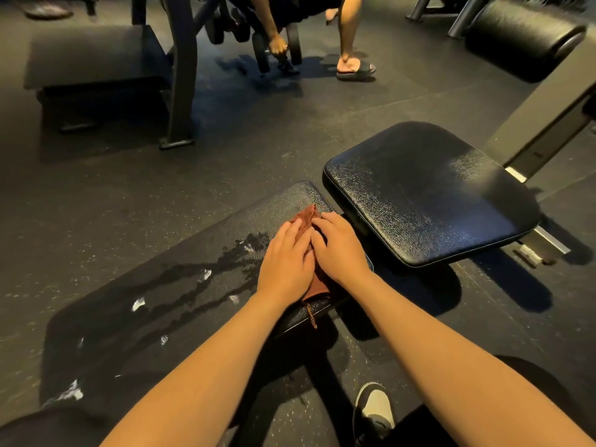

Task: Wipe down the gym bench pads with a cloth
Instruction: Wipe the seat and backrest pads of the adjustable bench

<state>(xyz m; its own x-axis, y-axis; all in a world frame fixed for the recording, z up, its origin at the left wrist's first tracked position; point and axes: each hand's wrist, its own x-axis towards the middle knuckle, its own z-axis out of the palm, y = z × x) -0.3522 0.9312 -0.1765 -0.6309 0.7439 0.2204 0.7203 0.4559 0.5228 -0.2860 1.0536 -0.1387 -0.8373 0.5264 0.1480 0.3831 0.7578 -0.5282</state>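
Observation:
A long black bench pad (167,301) runs from lower left to centre, with wet streaks and white foam spots on it. A reddish-brown cloth (309,217) lies on its far end. My left hand (285,262) and my right hand (338,246) press flat on the cloth side by side, fingers extended, covering most of it. A frayed corner of the cloth hangs over the pad's near edge. A second black pad (429,191), the seat, sits just right of the first, separated by a narrow gap.
Another person (350,37) in a sandal bends over dumbbells on the dark rubber floor at the top centre. A flat black bench (93,56) and a steel upright (182,75) stand upper left. A roller pad (522,37) is upper right. My shoe (375,411) is bottom centre.

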